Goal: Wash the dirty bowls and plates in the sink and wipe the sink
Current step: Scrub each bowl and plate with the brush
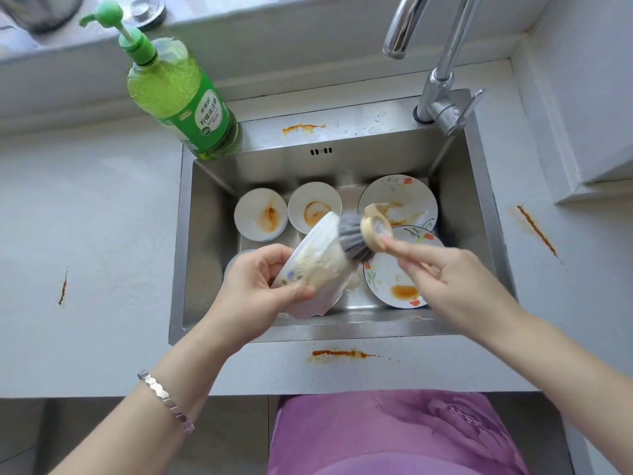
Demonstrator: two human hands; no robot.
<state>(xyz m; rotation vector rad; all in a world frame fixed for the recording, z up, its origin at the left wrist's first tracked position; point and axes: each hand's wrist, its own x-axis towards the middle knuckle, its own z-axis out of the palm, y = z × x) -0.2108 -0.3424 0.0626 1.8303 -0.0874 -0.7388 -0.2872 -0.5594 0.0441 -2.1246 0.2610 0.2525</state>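
Observation:
My left hand (253, 286) grips a white bowl (315, 258), tilted on its side above the steel sink (205, 234) and smeared with yellowish foam. My right hand (442, 269) pinches a round beige dish brush (363, 236), whose grey bristles press against the bowl's outer wall. On the sink floor lie two small white bowls with brown stains (260, 214) (315, 207). To their right sit two floral plates with orange sauce, one at the back (400, 197) and one in front (394, 286). Another dish is partly hidden beneath my left hand.
A green dish-soap pump bottle (181, 97) stands at the sink's back left corner. The chrome tap (442, 80) rises at the back right. Orange sauce streaks mark the sink's back ledge (303, 128), front ledge (339, 354) and the grey counter (536, 231) (63, 287).

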